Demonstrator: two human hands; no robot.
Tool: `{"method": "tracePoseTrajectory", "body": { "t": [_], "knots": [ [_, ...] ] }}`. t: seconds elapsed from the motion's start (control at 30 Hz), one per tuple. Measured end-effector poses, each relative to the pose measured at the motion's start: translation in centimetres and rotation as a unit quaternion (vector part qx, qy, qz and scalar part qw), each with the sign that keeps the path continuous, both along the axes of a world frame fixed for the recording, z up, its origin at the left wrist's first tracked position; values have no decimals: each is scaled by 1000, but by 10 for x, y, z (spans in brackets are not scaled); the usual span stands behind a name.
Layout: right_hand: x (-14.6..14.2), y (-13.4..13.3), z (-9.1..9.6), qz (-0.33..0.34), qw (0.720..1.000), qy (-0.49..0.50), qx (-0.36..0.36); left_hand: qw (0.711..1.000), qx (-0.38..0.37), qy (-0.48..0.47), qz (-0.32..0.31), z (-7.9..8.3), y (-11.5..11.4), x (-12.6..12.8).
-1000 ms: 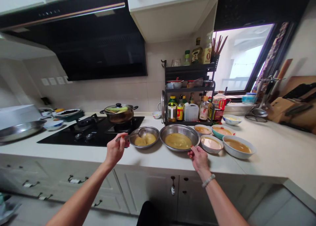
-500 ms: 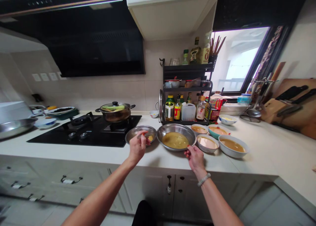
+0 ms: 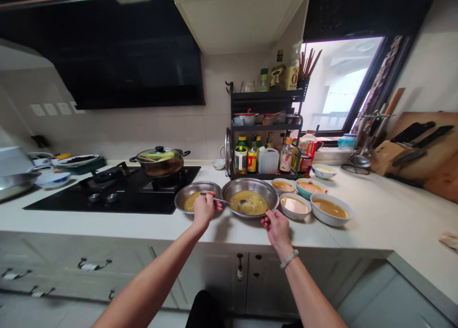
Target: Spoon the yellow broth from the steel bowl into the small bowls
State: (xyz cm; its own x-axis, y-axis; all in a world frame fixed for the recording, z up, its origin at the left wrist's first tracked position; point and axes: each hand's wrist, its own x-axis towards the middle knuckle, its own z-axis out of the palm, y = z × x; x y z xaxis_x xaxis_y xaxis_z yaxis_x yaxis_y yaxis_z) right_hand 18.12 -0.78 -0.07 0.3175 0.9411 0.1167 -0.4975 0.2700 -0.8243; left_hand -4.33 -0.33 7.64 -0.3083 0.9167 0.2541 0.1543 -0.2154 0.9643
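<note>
A metal spoon (image 3: pixel 244 205) has its bowl end dipped into the larger metal bowl (image 3: pixel 267 190), which stands on the pale counter (image 3: pixel 365 232) in front of the person and holds a shallow pool of yellowish liquid (image 3: pixel 255 197). The left hand (image 3: pixel 204 209) has its fingers closed around the spoon's handle, above the near right side of the smaller metal bowl (image 3: pixel 180 203); that bowl sits just to the left of the larger one and contains a similar yellowish liquid, partly hidden by the hand. The right hand (image 3: pixel 276 227) pinches the near right rim of the larger metal bowl between thumb and fingers. To the right stand four more filled vessels close together: a bowl of pale pink liquid (image 3: pixel 299 216), an orange-filled bowl (image 3: pixel 275 182) behind it, a teal bowl (image 3: pixel 306 194) with orange contents, and a white bowl (image 3: pixel 334 220) of brown liquid. Behind these, a small patterned bowl (image 3: pixel 324 175) contains pale yellow pieces. Left of the metal bowls, a pot (image 3: pixel 162 169) rests on the black stove (image 3: pixel 138 203), something green showing through its clear lid. A black rack (image 3: pixel 265 95) at the wall carries bottles and a whitish plastic jug (image 3: pixel 268 161).
</note>
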Motion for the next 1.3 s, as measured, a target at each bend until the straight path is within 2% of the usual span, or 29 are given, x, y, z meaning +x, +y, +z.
{"method": "tracePoseTrajectory", "body": {
  "t": [0.1,0.23,0.5,0.7,0.83,0.93,1.07,1.2,1.3],
  "knots": [
    [0,0,0,0,1000,-3,0,998,-20,-51,14,-1,3,-3],
    [1,0,0,-3,1000,1,0,997,-8,-79,16,3,2,-7],
    [1,-1,1,3,1000,1,0,989,-3,-143,45,25,-6,-21],
    [1,0,0,5,1000,8,2,982,30,-165,87,46,-17,-53],
    [1,0,0,6,1000,12,0,979,52,-147,129,52,-22,-84],
    [2,0,0,7,1000,12,1,980,77,-86,159,49,-28,-104],
    [2,1,-1,9,1000,9,1,974,100,113,169,35,-41,-120],
    [3,1,-1,12,1000,5,0,931,157,302,133,18,-52,-127],
    [3,1,-1,12,1000,5,1,898,206,373,108,11,-55,-128]
  ]
}}
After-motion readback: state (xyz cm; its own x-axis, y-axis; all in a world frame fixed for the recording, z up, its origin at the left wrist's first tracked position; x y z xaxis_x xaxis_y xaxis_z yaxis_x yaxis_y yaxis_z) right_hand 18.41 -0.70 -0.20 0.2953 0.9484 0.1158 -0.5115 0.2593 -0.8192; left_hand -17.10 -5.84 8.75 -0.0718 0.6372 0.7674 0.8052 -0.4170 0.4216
